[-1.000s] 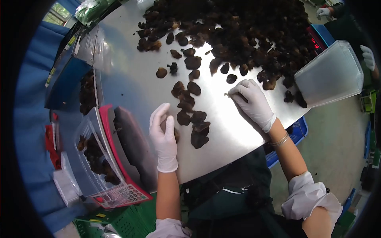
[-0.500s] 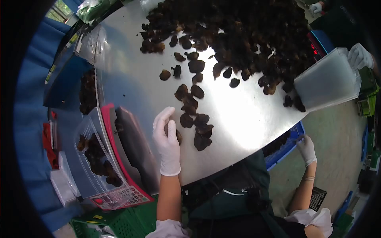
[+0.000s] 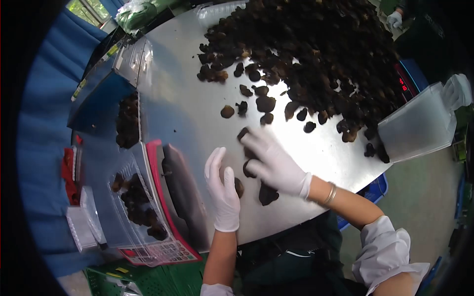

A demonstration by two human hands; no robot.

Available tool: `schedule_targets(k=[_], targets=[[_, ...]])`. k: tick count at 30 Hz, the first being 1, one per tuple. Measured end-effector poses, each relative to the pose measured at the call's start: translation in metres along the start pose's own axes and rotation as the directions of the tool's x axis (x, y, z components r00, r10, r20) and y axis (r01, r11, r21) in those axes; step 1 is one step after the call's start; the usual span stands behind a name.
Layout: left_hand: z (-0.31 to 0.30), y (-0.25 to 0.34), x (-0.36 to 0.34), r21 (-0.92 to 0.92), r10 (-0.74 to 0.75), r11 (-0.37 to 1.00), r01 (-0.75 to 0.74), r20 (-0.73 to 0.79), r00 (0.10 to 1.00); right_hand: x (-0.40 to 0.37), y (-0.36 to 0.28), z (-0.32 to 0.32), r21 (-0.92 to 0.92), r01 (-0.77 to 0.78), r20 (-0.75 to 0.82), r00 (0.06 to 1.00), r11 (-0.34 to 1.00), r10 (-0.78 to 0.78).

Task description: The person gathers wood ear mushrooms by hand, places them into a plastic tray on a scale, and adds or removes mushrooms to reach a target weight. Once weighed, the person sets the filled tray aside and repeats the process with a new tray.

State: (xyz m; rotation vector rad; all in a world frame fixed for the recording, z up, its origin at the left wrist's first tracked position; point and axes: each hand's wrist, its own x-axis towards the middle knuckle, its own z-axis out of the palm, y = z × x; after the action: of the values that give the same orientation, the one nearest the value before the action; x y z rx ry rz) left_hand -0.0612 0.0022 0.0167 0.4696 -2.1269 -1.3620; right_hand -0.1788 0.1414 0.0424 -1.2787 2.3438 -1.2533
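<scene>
My left hand (image 3: 224, 195), in a white glove, rests low over the metal table (image 3: 182, 103). Its fingers are slightly curved with the thumb apart, and nothing shows in them. A single dark brown piece (image 3: 239, 188), like wood ear mushroom, lies right beside it. My right hand (image 3: 276, 165), also gloved, reaches over a short row of these pieces with its fingers stretched out and blurred. It covers much of the row; one piece (image 3: 268, 194) shows below the palm. Farther up, a large heap of the dark pieces (image 3: 316, 54) covers the table.
At left, a clear plastic tray (image 3: 121, 197) of dark pieces sits on a pink-edged scale (image 3: 185, 252). Another gloved hand (image 3: 457, 91) holds translucent containers (image 3: 419, 123) at right. A blue basket (image 3: 377, 190) is below the table edge; a green crate (image 3: 111, 278) stands lower left.
My right hand has come up from beside the blue basket onto the row of dark pieces. My left hand keeps about the same pose, and the camera view has shifted a little.
</scene>
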Motion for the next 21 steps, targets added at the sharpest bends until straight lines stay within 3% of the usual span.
schedule_targets(k=[2,3,4,6,8,9,10,12,14,16,18,20,21], targets=[[0.0,-0.001,0.0,0.067,0.046,0.997,-0.044,-0.029,0.999,-0.005,-0.007,0.022,-0.17,0.324,0.148,0.942,0.931,-0.301],[0.0,-0.001,0.0,0.042,0.03,0.999,-0.029,-0.031,0.999,-0.004,-0.009,0.025,-0.193,0.354,0.134,0.934,0.915,-0.332],[0.001,-0.002,0.001,0.015,0.014,1.0,-0.013,-0.032,0.999,0.005,-0.006,0.018,-0.195,0.354,0.133,0.933,0.915,-0.333],[0.0,0.003,0.003,0.097,0.032,0.995,-0.031,-0.003,0.999,0.035,0.014,-0.012,-0.083,0.171,-0.059,0.983,0.982,-0.177],[0.002,0.004,0.002,0.086,0.008,0.996,-0.007,-0.012,1.0,0.06,0.048,-0.028,-0.611,-0.004,-0.277,0.938,0.792,-0.209],[0.0,0.005,0.0,0.084,0.01,0.996,-0.009,-0.01,1.0,0.05,0.058,-0.031,-0.666,0.042,-0.108,0.982,0.745,-0.153],[-0.002,0.005,-0.001,0.09,0.0,0.996,0.0,0.005,1.0,0.037,0.041,-0.035,-0.492,0.012,-0.004,1.0,0.871,-0.015],[-0.003,0.006,0.003,0.086,0.002,0.996,-0.003,0.011,1.0,0.002,0.021,-0.021,-0.463,0.133,0.127,0.988,0.876,-0.083],[-0.003,0.009,0.001,-0.029,-0.048,0.998,0.048,-0.013,0.999,-0.021,0.0,-0.023,-0.43,0.147,0.17,0.982,0.891,-0.08],[-0.002,0.01,0.003,-0.012,-0.056,0.998,0.056,-0.019,0.998,-0.013,0.01,-0.036,-0.34,0.116,0.105,0.991,0.933,-0.085],[-0.002,0.011,0.002,0.003,-0.064,0.998,0.064,-0.011,0.998,0.01,0.035,-0.048,-0.427,0.072,-0.016,0.996,0.902,-0.087],[-0.002,0.009,0.001,0.003,-0.071,0.997,0.071,-0.006,0.997,0.043,0.051,-0.053,-0.122,0.014,-0.112,0.993,0.992,-0.028],[-0.001,0.009,0.001,-0.001,-0.077,0.997,0.077,-0.001,0.997,0.061,0.055,-0.052,-0.197,0.037,-0.174,0.982,0.98,-0.072]])
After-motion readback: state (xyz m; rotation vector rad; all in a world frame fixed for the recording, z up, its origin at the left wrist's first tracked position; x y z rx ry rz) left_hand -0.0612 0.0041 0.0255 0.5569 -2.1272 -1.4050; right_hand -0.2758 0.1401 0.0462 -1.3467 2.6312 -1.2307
